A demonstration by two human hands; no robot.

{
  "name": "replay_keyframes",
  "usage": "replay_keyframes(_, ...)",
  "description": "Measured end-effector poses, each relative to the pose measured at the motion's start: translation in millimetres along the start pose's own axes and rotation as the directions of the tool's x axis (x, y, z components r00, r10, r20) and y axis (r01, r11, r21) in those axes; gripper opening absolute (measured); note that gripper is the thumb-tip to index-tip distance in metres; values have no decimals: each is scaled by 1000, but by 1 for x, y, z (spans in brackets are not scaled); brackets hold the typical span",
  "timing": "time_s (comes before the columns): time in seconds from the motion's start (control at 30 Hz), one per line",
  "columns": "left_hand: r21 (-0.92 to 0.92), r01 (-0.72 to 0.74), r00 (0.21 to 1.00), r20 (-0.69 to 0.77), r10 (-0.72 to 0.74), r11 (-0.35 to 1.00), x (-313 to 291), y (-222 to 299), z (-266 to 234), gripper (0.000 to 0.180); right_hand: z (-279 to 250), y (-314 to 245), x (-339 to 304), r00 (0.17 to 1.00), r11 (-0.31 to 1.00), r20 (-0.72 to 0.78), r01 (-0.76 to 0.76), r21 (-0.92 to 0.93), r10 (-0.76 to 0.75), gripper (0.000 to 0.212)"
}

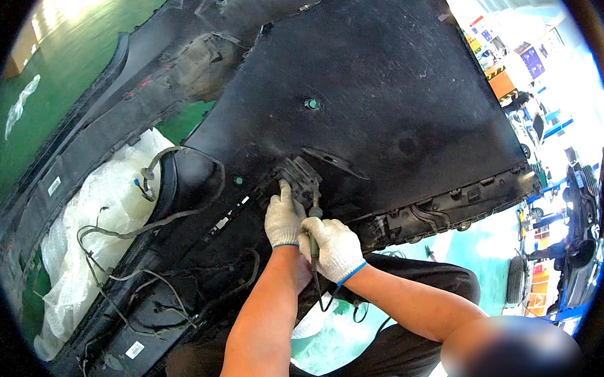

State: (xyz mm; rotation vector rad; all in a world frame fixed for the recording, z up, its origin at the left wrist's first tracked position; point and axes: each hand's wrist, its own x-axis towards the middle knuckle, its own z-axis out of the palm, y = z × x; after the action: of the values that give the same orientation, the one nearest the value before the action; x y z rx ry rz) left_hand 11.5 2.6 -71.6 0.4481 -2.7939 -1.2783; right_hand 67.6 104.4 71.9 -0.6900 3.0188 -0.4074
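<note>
Both hands wear white knit gloves with blue cuffs. My left hand (284, 218) lies against a ribbed dark bracket-like part (298, 177) on the large black plastic panel (367, 77), one finger stretched out onto it. Close by on the right, my right hand (336, 249) is closed around a slim grey-green corded tool (314, 251), its exact kind unclear. A dark collar and thin front end of this tool point up at the bracket's right edge. Below the glove its black cord (319, 283) hangs in a loop. Some fingertips of both hands are hidden.
Loose wiring (128, 235) trails over the panel's left side. Crumpled clear plastic wrap (95, 213) lies beneath it on the green floor (64, 77). A clipped panel edge (443, 208) borders my knee (440, 275). A tire (516, 280) and vehicles stand at the far right.
</note>
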Motion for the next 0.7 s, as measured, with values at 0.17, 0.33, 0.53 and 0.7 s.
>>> replay_keyframes(0.17,21,10,1000,-3,-10,1000,0,-1,1,74,3,-2,-2,1000,1000,-6,0,10,0,28)
replay_keyframes(0.33,37,31,999,23,-32,999,1,3,-3,73,2,-2,-1,1000,1000,1,-11,2,11,28)
replay_keyframes(0.53,41,22,1000,5,-22,999,0,1,-3,74,-4,-3,2,1000,999,-4,-4,32,4,30)
replay_keyframes(0.7,37,21,1000,-13,-21,999,2,-1,2,76,-5,0,3,1000,999,-3,-7,32,8,31)
